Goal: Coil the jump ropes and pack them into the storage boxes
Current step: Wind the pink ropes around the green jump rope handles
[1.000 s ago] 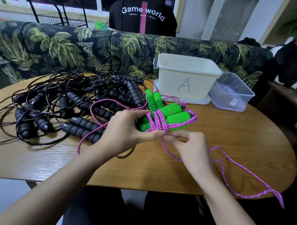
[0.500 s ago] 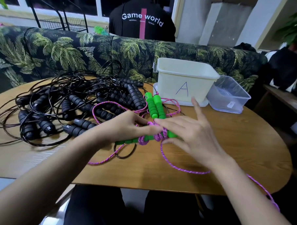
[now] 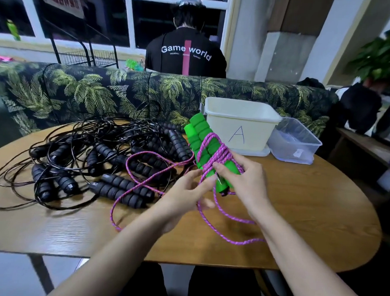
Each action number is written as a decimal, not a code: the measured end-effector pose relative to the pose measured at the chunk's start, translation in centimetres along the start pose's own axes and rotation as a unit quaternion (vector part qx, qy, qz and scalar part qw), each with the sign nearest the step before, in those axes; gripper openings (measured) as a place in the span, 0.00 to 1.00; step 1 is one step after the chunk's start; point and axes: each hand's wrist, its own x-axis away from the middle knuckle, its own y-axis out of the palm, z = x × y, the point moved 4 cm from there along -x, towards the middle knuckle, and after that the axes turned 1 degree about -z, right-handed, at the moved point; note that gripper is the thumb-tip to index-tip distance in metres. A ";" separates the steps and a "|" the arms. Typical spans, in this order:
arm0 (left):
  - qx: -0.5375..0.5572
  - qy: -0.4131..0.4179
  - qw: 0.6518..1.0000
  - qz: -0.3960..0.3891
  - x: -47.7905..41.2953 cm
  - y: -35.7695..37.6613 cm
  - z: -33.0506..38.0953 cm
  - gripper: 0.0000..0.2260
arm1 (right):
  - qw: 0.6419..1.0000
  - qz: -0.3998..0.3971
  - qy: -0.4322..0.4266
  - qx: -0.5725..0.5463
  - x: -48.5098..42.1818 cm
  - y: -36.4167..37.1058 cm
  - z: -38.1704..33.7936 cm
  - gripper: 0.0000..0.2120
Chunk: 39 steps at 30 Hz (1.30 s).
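Black jump ropes (image 3: 95, 161) lie in a tangled heap on the left half of the wooden table (image 3: 309, 215), their ribbed foam grips jumbled among thin loops of cable. Along the far edge of the table runs a dark sofa (image 3: 84, 91) printed with palm fronds. A purple cord (image 3: 129, 189) trails off the near right side of that heap, loops down across the bare wood and climbs toward the middle. There the left hand (image 3: 183, 194) reaches in from the near side, its fingers only lightly bent. A strand of the cord runs between its fingers and thumb, though I cannot tell whether it is actually pinched. Just to the right, a pair of green handles (image 3: 201, 143) stands tilted above the table, tops leaning far and left, with several turns of the purple cord wound round their middle. The right hand (image 3: 246, 179) clasps the lower part of the handles, fingers curled round them and over the wraps. More cord hangs from the bundle and sweeps under the right wrist onto the table. Beyond the sofa, a person in a black shirt (image 3: 185, 58) sits facing away. Right of the handles, at the far side of the table, a cream box (image 3: 242, 125) marked with the letter A stands open. A clear box (image 3: 294, 143) sits right beside it, also open.
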 end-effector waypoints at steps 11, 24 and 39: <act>-0.089 0.027 0.993 0.071 -2.3 0.4 -1.9 0.23 | 0.999 0.031 0.040 0.012 0.6 0.3 1.8 0.23; -0.082 0.129 0.986 0.066 -9.0 -4.8 0.7 0.15 | 0.938 -0.082 0.163 -0.295 -3.5 1.7 4.1 0.17; -0.044 0.220 0.959 0.171 -13.4 -5.9 -0.8 0.13 | 0.996 -0.012 -0.031 -0.083 -6.3 4.3 7.1 0.24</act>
